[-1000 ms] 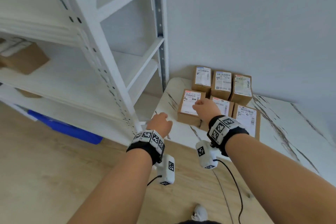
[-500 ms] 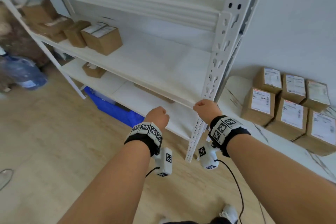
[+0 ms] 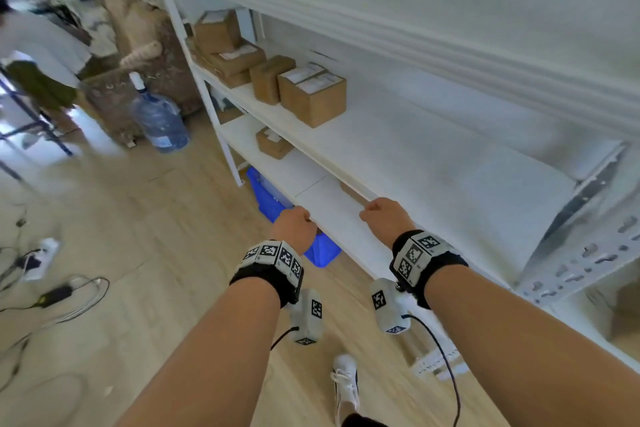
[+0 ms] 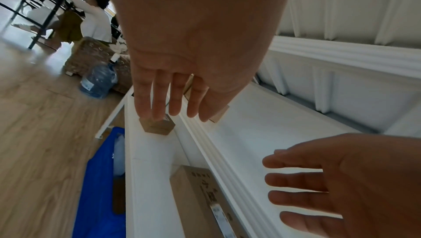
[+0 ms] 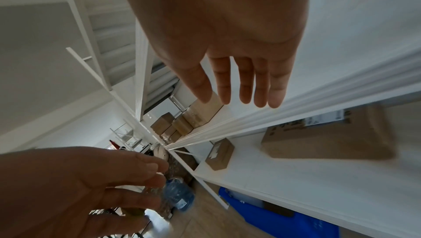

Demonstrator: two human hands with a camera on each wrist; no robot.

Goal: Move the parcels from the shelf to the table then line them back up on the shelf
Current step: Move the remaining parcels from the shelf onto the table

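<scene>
Several brown cardboard parcels (image 3: pixel 311 97) stand at the far left of the white shelf (image 3: pixel 433 163), on its middle board. The wrist views show the same group of parcels (image 5: pixel 198 114) ahead of the fingers. My left hand (image 3: pixel 294 224) and right hand (image 3: pixel 382 217) hover side by side at the board's front edge, well right of the parcels. Both hands are empty, and their fingers (image 4: pixel 173 98) (image 5: pixel 239 83) stretch out straight and slightly spread. A small parcel (image 3: pixel 273 142) and a flat box (image 4: pixel 200 197) lie on the lower board.
A blue bin (image 3: pixel 273 201) sits on the floor under the shelf. A big water bottle (image 3: pixel 159 121) stands past the shelf's left end. Cables (image 3: pixel 52 295) lie on the wooden floor at left. A grey upright post (image 3: pixel 581 246) rises at right. A seated person (image 4: pixel 93 20) is far off.
The view has swung left from the table with its parcels to the shelf. My right hand has left the parcel on the table, and both hands now hang empty before the middle board.
</scene>
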